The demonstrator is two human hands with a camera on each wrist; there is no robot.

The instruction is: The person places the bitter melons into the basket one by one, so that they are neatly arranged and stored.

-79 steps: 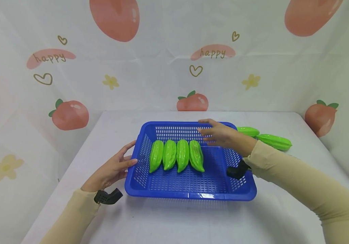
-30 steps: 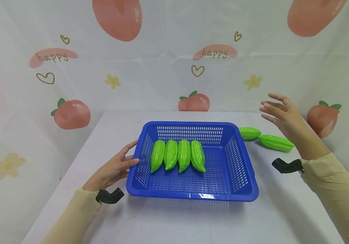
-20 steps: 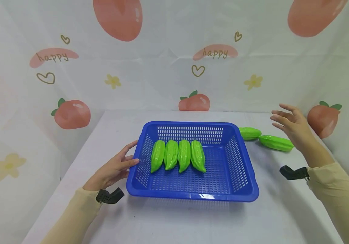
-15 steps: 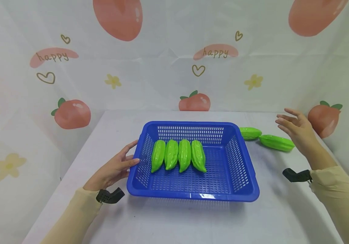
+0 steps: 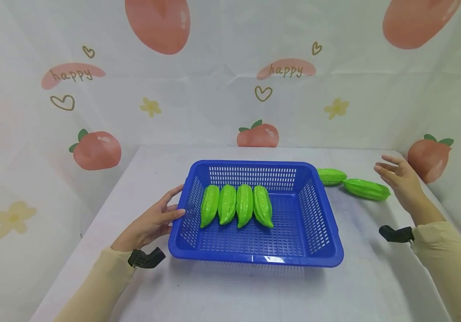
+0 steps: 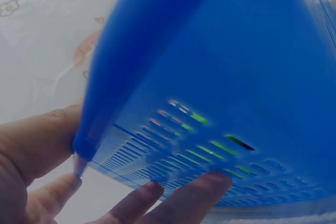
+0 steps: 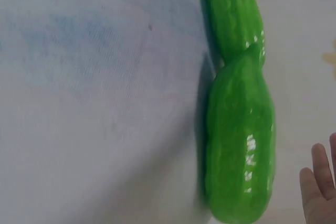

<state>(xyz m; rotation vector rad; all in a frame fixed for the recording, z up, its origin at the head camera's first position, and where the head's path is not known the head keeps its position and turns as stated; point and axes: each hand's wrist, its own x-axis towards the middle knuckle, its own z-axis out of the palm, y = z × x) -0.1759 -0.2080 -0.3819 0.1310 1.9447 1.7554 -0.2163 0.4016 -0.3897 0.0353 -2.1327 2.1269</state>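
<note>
Since the earliest head frame, our right hand (image 5: 403,181) has left the space above the blue basket (image 5: 311,261) and come down on the far right of the white table (image 5: 246,299). Our left hand (image 5: 150,223) and the basket hold essentially the same position.

Current state: our left fingers and thumb are clamped on the basket's left rim, with fingertips against the outer wall. Our right thumb and fingers are apart, lightly bent, and hold nothing. Four green gourds (image 5: 244,205) lie side by side inside the basket, toward its left. Two more lie on the table to its right: the near gourd (image 5: 367,189), just beside our right hand, and the far gourd (image 5: 332,176).

Step in hand, as we judge it: approach to the near gourd. For the next move, we should lower the right hand around its body, close evenly on the glossy skin, and keep the basket steady.

Visibility limits: the basket rim covers one end of the far gourd in the head view. Right wrist view cuts off most of our hand. We cannot confirm whether the two loose gourds touch.
</note>
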